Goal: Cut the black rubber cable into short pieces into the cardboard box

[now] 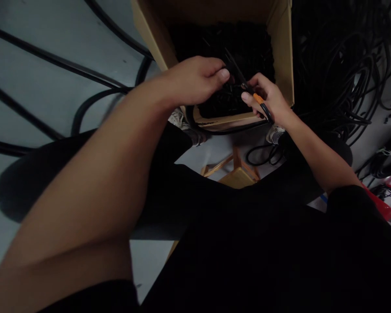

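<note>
- Two bare hands are at work over an open cardboard box [283, 52] filled with dark contents that are too dim to identify.
- The left hand [198, 80] is closed in a pinch, thumb against fingertips, on a small dark piece [231, 85]. What the piece is cannot be made out.
- The right hand [270, 100] is wrapped around the grips of an orange-handled tool [257, 98]. Whether its working end stands apart or together cannot be told.
- The tool's long axis runs diagonally, from the grips low in the right palm to a dark nose pointing up and to the left, over the box.
- The pinched piece lies just left of the right hand and below the tool's nose, between the two hands. The left hand is on it, with the right close beside.
- A black cable [221, 130] loops under the box's near edge.
- A dense cable heap [339, 65] lies right of the box.
- A wooden stool [237, 176] shows below, between the person's legs.
</note>
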Tool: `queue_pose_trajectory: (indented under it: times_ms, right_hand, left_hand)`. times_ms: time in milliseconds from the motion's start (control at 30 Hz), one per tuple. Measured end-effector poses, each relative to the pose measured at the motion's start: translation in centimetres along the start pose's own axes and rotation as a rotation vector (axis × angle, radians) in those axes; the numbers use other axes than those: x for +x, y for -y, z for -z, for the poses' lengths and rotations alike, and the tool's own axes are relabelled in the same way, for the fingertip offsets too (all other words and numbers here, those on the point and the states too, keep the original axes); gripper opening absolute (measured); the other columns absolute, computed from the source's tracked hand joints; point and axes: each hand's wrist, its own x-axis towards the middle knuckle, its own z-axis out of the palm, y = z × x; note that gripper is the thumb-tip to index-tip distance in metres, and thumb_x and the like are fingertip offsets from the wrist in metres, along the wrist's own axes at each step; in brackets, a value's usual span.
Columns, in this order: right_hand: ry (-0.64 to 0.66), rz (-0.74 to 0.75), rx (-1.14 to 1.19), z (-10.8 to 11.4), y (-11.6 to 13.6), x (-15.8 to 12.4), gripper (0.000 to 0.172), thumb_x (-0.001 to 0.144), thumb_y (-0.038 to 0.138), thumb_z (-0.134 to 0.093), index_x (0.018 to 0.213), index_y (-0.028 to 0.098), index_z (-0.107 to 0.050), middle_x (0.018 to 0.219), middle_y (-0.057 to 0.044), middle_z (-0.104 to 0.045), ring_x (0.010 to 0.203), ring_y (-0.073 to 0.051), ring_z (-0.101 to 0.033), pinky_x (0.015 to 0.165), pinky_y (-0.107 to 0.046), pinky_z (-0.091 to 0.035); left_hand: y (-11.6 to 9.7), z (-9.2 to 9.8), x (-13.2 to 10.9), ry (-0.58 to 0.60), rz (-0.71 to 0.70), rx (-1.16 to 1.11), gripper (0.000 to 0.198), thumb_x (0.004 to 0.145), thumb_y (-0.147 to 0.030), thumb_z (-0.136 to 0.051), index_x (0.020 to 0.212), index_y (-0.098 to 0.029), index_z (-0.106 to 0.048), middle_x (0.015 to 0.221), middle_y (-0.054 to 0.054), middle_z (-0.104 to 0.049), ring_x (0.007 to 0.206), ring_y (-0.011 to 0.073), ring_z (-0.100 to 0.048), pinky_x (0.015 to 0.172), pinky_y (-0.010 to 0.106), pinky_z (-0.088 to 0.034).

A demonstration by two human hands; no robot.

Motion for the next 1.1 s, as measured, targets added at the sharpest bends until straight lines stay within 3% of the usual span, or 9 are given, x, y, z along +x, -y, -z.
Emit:
queue_pose_trajectory:
  times_ms: [133,300,433,533,667,900,1000,1100]
  right_hand:
    - [-0.005,0.001,0.026,-0.1,-0.7,0.2,0.075,0.096,0.083,-0.11,0.114,0.033,-0.057,0.084,0.007,-0.058,0.07,-0.015,-0.057,0.057,-0.029,-0.049]
    - [-0.006,0.051,0.086,-0.3,-1.2,0.0,0.078,0.092,0.093,-0.106,0.113,0.032,-0.063,0.081,0.008,-0.063,0.06,-0.013,-0.049,0.05,-0.031,-0.041]
    - [-0.003,0.036,0.147,-0.4,-1.0,-0.2,0.076,0.094,0.094,-0.104,0.113,0.033,-0.063,0.08,0.008,-0.064,0.062,-0.014,-0.05,0.054,-0.032,-0.042]
    - [0.013,-0.005,0.177,-0.3,-0.9,0.0,0.08,0.093,0.097,-0.103,0.114,0.032,-0.061,0.084,0.007,-0.066,0.067,-0.014,-0.055,0.057,-0.031,-0.044]
    - [0.031,-0.043,0.197,-0.3,-0.8,0.2,0.086,0.087,0.099,-0.107,0.116,0.032,-0.061,0.089,0.006,-0.071,0.075,-0.016,-0.066,0.061,-0.029,-0.052]
    - [-0.005,0.007,0.119,-0.4,-0.7,0.1,0.076,0.096,0.089,-0.106,0.109,0.031,-0.058,0.079,0.009,-0.063,0.059,-0.012,-0.049,0.049,-0.026,-0.041]
    - [-0.026,0.023,0.111,-0.5,-0.8,0.3,0.073,0.099,0.088,-0.104,0.109,0.03,-0.059,0.076,0.01,-0.061,0.057,-0.01,-0.047,0.047,-0.025,-0.039]
    - [-0.016,0.018,0.073,-0.5,-0.8,0.5,0.071,0.097,0.085,-0.105,0.111,0.031,-0.061,0.076,0.01,-0.062,0.057,-0.01,-0.049,0.048,-0.026,-0.038]
  left_hand:
    - [0.0,0.3,0.1,-0.009,0.021,0.014,0.047,0.118,-0.053,-0.049,0.131,-0.024,-0.084,0.112,0.009,-0.081,0.112,0.0318,-0.079,0.113,0.045,-0.061]
    - [-0.6,0.5,-0.3,-0.087,0.098,-0.082,0.053,0.111,-0.052,-0.059,0.153,-0.024,-0.076,0.132,0.015,-0.088,0.105,0.0335,-0.079,0.115,0.054,-0.066]
    - [-0.6,0.6,-0.6,-0.203,0.051,-0.116,0.046,0.103,-0.062,-0.068,0.137,-0.033,-0.079,0.157,0.012,-0.088,0.132,0.0366,-0.082,0.128,0.055,-0.064]
    - [-0.7,0.4,-0.7,-0.204,0.012,-0.1,0.04,0.1,-0.064,-0.068,0.124,-0.035,-0.08,0.156,0.009,-0.09,0.143,0.0363,-0.08,0.136,0.053,-0.061]
    - [-0.8,-0.1,-0.7,-0.162,-0.017,-0.13,0.04,0.1,-0.06,-0.068,0.125,-0.032,-0.082,0.152,0.013,-0.091,0.139,0.0366,-0.082,0.135,0.054,-0.061]
    - [1.4,-1.4,0.9,-0.28,-0.083,-0.08,0.051,0.099,-0.056,-0.067,0.131,-0.023,-0.088,0.137,0.012,-0.094,0.124,0.0334,-0.084,0.119,0.053,-0.067]
    - [1.8,-1.2,1.1,-0.293,-0.077,-0.065,0.052,0.101,-0.058,-0.067,0.133,-0.023,-0.09,0.139,0.013,-0.094,0.123,0.0351,-0.084,0.119,0.055,-0.067]
    - [1.5,-0.5,0.8,-0.299,-0.047,-0.087,0.048,0.105,-0.056,-0.066,0.133,-0.026,-0.089,0.14,0.013,-0.094,0.109,0.0326,-0.082,0.114,0.055,-0.068]
